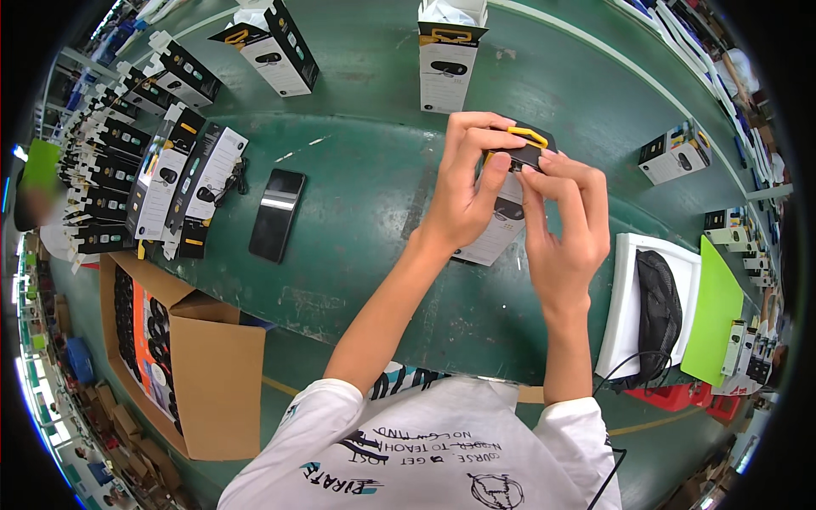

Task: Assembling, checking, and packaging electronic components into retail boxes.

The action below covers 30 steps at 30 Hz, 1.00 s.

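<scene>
Both my hands are at the top of a black and white product box (495, 228) with a yellow hang tab (529, 136), standing on the green workbench (357, 280). My left hand (467, 183) has its fingers across the black top flap, thumb bent in at the near edge. My right hand (568, 225) pinches the near right edge of the top with thumb and fingertips. A small dark bit shows between the two thumbs, too small to make out. The box's lower front carries a picture of a black oval device.
A black phone (278, 215) lies left of my arms. Open-topped boxes stand ahead (448, 68) and far left (276, 55); more cluster at left (166, 174). One box (676, 155) sits right. A white tray (619, 297) holds a black mesh pouch (659, 310). A carton (217, 374) stands lower left.
</scene>
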Available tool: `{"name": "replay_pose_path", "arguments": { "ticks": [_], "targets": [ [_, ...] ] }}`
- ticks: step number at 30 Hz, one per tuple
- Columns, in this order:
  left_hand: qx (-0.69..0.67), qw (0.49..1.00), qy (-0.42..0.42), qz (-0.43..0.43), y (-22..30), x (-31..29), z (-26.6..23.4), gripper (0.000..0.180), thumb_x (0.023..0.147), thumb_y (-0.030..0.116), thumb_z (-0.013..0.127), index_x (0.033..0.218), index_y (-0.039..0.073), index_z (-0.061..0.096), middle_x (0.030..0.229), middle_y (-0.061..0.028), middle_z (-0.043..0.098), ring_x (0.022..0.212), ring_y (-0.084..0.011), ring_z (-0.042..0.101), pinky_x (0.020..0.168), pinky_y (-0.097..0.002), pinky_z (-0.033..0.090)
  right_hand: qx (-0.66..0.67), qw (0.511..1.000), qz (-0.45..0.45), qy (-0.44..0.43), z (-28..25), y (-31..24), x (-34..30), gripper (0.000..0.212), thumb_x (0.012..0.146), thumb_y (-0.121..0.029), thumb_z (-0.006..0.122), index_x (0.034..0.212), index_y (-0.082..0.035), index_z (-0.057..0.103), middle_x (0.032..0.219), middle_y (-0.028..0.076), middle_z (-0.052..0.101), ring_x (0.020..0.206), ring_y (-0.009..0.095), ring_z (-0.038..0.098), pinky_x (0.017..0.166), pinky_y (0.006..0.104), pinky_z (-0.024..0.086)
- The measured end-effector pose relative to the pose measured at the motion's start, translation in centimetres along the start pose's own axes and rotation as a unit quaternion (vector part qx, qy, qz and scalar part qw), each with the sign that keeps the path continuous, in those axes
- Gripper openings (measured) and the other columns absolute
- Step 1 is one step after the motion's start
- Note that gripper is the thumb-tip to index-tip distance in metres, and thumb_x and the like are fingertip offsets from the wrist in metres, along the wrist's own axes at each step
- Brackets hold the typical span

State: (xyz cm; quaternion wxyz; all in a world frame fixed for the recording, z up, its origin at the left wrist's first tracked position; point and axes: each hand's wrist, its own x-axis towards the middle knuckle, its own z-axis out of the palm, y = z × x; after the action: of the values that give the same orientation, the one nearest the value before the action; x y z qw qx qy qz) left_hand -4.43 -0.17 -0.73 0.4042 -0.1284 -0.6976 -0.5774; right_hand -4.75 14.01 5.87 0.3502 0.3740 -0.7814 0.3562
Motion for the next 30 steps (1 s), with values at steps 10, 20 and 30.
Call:
{"name": "replay_pose_path", "arguments": {
  "ticks": [10,20,30],
  "targets": [
    [-0.018,1.0,0.013,0.011,0.1,-0.1,-0.2,0.019,0.111,0.021,0.061,0.119,0.007,0.07,0.13,-0.0134,0.057,0.119,-0.0274,0.06,0.1,-0.04,0.053,0.003,0.998,0.054,-0.036,-1.3,-1.8,1.7,0.02,0.083,0.01,0.081,0.097,0.0,0.071,0.099,0.012,0.063,0.095,0.03,0.07,0.08,0.0431,0.059],
    [-0.035,0.999,0.02,0.002,0.2,-0.4,-0.1,0.014,0.107,0.017,0.067,0.117,0.009,0.072,0.13,-0.0114,0.057,0.115,-0.0257,0.063,0.096,-0.0371,0.056,0.009,0.992,0.048,-0.112,-2.0,-1.9,2.3,0.02,0.082,0.009,0.078,0.095,0.0,0.065,0.093,0.011,0.059,0.088,0.031,0.061,0.075,0.043,0.051],
    [-0.139,0.99,0.009,-0.014,1.4,-2.2,-0.2,0.014,0.099,0.015,0.08,0.112,0.01,0.077,0.133,-0.01,0.057,0.113,-0.0239,0.065,0.097,-0.0381,0.056,0.05,0.972,0.127,-0.194,-5.1,-2.4,4.4,0.03,0.077,0.005,0.084,0.1,-0.003,0.067,0.094,0.007,0.072,0.09,0.029,0.067,0.08,0.0399,0.054]
  ]
}}
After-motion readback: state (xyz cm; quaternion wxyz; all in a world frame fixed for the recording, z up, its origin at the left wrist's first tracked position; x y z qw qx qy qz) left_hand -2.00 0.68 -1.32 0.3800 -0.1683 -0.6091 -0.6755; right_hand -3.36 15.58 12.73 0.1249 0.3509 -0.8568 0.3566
